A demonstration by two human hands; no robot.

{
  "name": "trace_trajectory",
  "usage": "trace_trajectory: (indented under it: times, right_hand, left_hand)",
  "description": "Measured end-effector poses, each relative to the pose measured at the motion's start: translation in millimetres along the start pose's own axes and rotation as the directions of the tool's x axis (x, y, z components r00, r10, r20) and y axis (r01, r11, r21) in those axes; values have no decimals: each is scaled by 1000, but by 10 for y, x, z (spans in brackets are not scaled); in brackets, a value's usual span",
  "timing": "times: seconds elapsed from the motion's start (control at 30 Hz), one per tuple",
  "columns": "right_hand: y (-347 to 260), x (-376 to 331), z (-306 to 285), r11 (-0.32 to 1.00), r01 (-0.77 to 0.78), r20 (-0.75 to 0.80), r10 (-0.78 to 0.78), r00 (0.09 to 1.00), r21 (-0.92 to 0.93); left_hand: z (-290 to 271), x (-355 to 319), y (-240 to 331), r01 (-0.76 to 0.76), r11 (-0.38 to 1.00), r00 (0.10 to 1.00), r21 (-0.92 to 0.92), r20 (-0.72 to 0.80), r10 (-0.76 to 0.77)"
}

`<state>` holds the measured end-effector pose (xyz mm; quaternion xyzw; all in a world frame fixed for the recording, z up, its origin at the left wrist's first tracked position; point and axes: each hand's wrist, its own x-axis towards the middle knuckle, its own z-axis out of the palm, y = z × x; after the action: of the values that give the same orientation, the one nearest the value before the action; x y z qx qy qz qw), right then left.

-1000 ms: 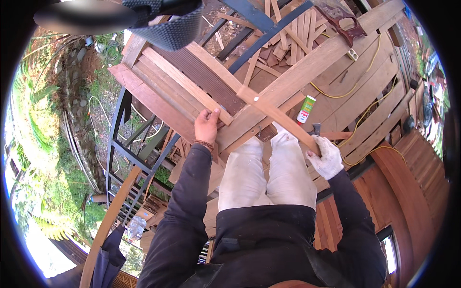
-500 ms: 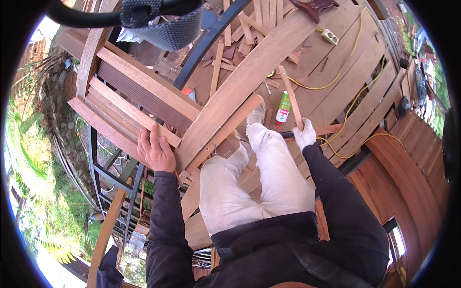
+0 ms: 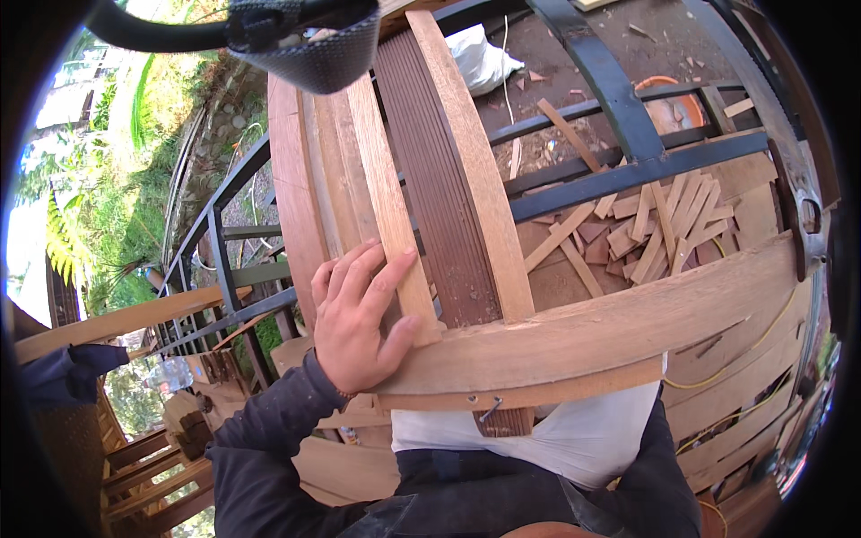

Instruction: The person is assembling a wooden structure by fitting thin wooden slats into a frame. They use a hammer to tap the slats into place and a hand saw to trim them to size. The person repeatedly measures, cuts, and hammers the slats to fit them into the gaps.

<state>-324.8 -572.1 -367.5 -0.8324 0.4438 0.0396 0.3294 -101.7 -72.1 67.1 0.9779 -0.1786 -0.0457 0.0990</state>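
Wood offcuts (image 3: 641,229) lie scattered on the plank floor (image 3: 744,193) beyond the rails.

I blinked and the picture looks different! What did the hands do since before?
The left hand slid along to a narrow wooden slat and now lies flat on it, fingers spread. The right hand, earlier on a thin strip, has gone out of sight behind the wide plank. The plank still lies across the lap.

- Slat (image 3: 392,206): pale bare wood, matt, touched by the left hand (image 3: 359,327).
- Grooved board (image 3: 437,179): dark brown, ribbed (matt).
- Beam (image 3: 619,327): rough light wood.
- Railing (image 3: 628,170): black painted metal.
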Motion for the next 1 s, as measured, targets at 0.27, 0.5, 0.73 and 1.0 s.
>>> trace_trajectory:
  times: [0.27, 0.5, 0.73, 1.0]
  right_hand:
    - [386, -219, -192, 956, 245, -174, -272, 946, -161]
    - [1474, -1804, -854, 891, -394, -283, 328, 902, -224]
    - [1802, -2899, 222, 639, -735, -205, 769, 605, 229]
    - [1774, -2454, 587, 610, -787, -54, 792, 608, 93]
  left_hand:
    - [106, -95, -99, -133, 991, 990, 30, -47, 134]
    - [176, -30, -248, -201, 969, 980, -146, -40, 197]
    - [301, 1, -245, -44, 888, 999, -458, -6, 47]
    - [274, 27, -327, -220, 973, 951, -73, -238, 197]
